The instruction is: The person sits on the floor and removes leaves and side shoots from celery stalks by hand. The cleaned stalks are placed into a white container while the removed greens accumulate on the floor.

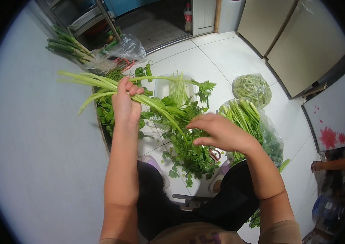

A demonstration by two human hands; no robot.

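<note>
My left hand (128, 100) is closed around a bunch of celery stalks (99, 81), with the pale stalk ends to the left and the leafy ends to the right. My right hand (218, 131), fingers apart, is over the celery leaves (195, 152) piled on the floor between my feet; no held thing shows in it. Beside that pile are the handles of a pair of scissors (215, 156), the rest hidden. Behind the leaves, a translucent plastic tub (160, 87) holds celery stalks. To the right, a plastic bag (271, 131) holds more celery.
Another plastic bag (252, 90) of green vegetables lies on the tiles. Green peppers (148, 72) and leafy greens (107, 114) lie left along the wall, near leeks or large green onions (68, 48). A bottle (188, 18) stands by the doorway. Cabinets (308, 45) are at right.
</note>
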